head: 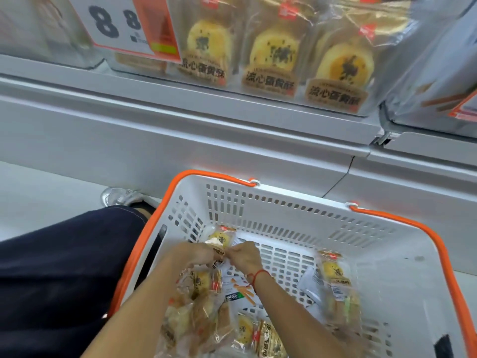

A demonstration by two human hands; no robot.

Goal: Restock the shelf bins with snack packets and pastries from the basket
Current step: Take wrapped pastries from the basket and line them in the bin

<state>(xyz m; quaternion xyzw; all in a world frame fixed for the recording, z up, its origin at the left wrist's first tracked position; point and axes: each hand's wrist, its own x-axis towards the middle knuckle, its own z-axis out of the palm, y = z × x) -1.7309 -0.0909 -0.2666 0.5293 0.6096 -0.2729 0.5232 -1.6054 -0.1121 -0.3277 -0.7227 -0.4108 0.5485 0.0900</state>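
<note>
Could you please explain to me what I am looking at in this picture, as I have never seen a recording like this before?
There is no machine here. A person wears a camera on the head, looking down at their own two hands. The left hand and right hand meet over a white basket with orange handles, and together they pinch a wrapped pastry. More pastry packets lie in the basket. Above, a shelf bin holds the same pastries standing upright, beside a price sign.

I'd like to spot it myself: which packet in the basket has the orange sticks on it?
Look in the white basket with orange handles. On its floor, just under the right wrist, lies the stick packet. Its neighbours are clear pastry packs; only it is white with a green label.
</note>
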